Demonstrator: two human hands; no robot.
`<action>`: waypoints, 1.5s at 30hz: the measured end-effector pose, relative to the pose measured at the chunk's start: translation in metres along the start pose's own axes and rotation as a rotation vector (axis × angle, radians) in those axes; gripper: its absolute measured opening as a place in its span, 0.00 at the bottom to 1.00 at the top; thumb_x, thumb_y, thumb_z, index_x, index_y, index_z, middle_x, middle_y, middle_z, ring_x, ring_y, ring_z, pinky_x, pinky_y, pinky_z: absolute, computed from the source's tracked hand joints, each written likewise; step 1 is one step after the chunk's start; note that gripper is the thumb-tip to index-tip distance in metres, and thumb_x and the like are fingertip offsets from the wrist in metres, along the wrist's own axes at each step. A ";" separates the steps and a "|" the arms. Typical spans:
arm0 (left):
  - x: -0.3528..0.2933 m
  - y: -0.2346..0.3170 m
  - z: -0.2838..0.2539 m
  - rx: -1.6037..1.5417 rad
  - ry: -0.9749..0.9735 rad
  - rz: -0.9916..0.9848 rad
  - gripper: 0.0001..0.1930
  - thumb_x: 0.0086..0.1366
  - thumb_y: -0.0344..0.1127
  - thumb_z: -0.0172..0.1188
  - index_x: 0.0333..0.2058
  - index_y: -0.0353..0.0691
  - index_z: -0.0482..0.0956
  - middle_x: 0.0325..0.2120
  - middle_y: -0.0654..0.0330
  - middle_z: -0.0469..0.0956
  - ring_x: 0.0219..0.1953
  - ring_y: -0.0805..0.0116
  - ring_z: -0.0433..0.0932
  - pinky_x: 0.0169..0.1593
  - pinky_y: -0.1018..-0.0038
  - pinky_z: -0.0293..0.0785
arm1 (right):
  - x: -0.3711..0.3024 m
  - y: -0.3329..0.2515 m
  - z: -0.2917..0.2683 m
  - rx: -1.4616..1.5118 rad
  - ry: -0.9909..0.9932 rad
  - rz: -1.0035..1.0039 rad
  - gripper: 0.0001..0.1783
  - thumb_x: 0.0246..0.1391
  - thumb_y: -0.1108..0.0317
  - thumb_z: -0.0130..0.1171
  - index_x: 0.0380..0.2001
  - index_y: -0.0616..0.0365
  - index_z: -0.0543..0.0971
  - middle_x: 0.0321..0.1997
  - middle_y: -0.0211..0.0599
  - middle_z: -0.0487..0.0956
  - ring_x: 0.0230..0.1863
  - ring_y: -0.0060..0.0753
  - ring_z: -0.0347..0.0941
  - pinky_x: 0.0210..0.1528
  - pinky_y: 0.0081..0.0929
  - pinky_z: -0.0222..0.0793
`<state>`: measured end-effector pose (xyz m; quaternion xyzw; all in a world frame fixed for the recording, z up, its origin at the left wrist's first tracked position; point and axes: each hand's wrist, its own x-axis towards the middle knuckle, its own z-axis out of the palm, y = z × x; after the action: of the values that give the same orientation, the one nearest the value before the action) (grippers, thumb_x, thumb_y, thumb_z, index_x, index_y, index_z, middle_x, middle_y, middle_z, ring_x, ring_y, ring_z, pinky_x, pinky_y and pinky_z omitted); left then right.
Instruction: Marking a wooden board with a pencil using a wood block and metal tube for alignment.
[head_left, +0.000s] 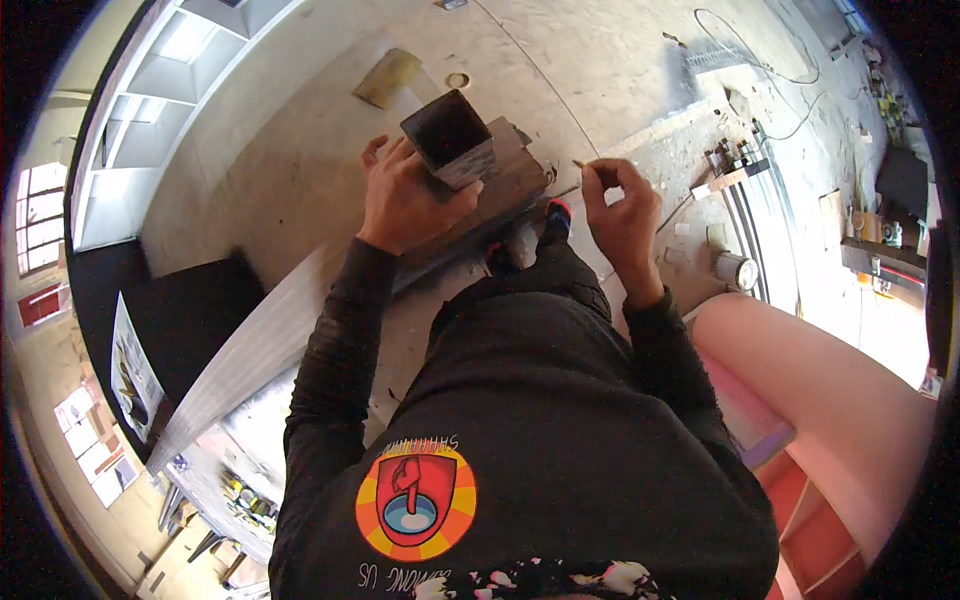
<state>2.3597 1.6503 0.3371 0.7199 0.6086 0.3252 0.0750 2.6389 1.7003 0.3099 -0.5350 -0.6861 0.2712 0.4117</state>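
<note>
My left hand is wrapped around a block with a dark, square top and greyish, scuffed sides. The block is tilted over a long grey-brown board in front of my body. To the right, apart from the block, my right hand is closed in a pinch. A tiny pointed tip shows beside its fingers, too small to name.
Beyond the block lie a yellowish flat piece and a small ring. A white shelf unit stands at far left. On the right are a large pink curved form, a can, bar clamps and a hose.
</note>
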 end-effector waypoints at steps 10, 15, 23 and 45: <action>0.006 0.010 -0.011 -0.007 -0.024 0.000 0.25 0.49 0.53 0.71 0.47 0.52 0.85 0.45 0.56 0.84 0.52 0.52 0.79 0.65 0.46 0.55 | -0.025 0.005 -0.001 0.042 -0.085 -0.068 0.05 0.55 0.70 0.71 0.34 0.56 0.84 0.29 0.38 0.87 0.30 0.34 0.83 0.40 0.31 0.77; 0.011 -0.007 -0.019 -0.467 -0.238 -0.150 0.32 0.54 0.52 0.68 0.54 0.41 0.82 0.48 0.50 0.82 0.58 0.54 0.78 0.67 0.54 0.61 | -0.020 0.005 -0.002 0.085 -0.086 -0.058 0.04 0.58 0.75 0.67 0.37 0.62 0.83 0.30 0.35 0.85 0.32 0.23 0.80 0.40 0.25 0.75; -0.001 -0.027 -0.022 -1.070 -0.322 -0.381 0.35 0.61 0.41 0.65 0.66 0.32 0.69 0.59 0.50 0.75 0.65 0.58 0.72 0.66 0.64 0.68 | -0.024 0.010 0.000 0.067 -0.070 -0.095 0.05 0.57 0.72 0.69 0.36 0.59 0.84 0.29 0.36 0.85 0.31 0.27 0.81 0.38 0.27 0.76; 0.013 -0.013 0.011 -0.391 -0.047 -0.060 0.26 0.53 0.57 0.71 0.35 0.35 0.85 0.27 0.45 0.82 0.34 0.42 0.82 0.41 0.55 0.78 | 0.001 -0.042 0.046 -0.017 -0.323 -0.600 0.10 0.51 0.75 0.70 0.38 0.56 0.86 0.37 0.37 0.86 0.38 0.38 0.83 0.44 0.36 0.72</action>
<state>2.3560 1.6681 0.3271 0.6806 0.5529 0.4180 0.2373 2.5783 1.6929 0.3209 -0.2629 -0.8715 0.2137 0.3546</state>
